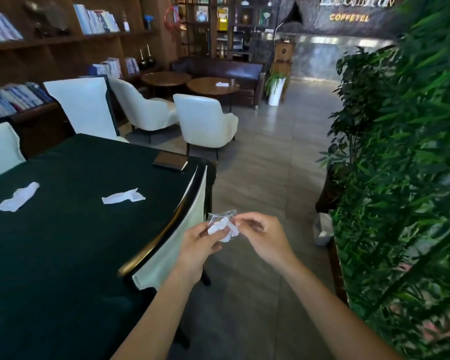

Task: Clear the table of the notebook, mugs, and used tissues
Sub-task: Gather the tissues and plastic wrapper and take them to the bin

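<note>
As the left hand [199, 244] grips a crumpled tissue [222, 229], the right hand [261, 236] pinches its edge.

— What runs out of view?
— The green table [63, 242], past the left and bottom edges; the wall lettering [356, 1], clipped on top.
— Hidden?
— The left hand [198, 242] covers part of the crumpled tissue [222, 228]. The book spines [96, 20] are blurred.

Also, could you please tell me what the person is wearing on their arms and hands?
Nothing worn shows. The left hand and right hand are ungloved, with no watch or bracelet at either wrist. Both forearms are uncovered down to the picture's bottom edge, so no sleeve is in view. No ring is apparent, though blur leaves that unsure.
</note>
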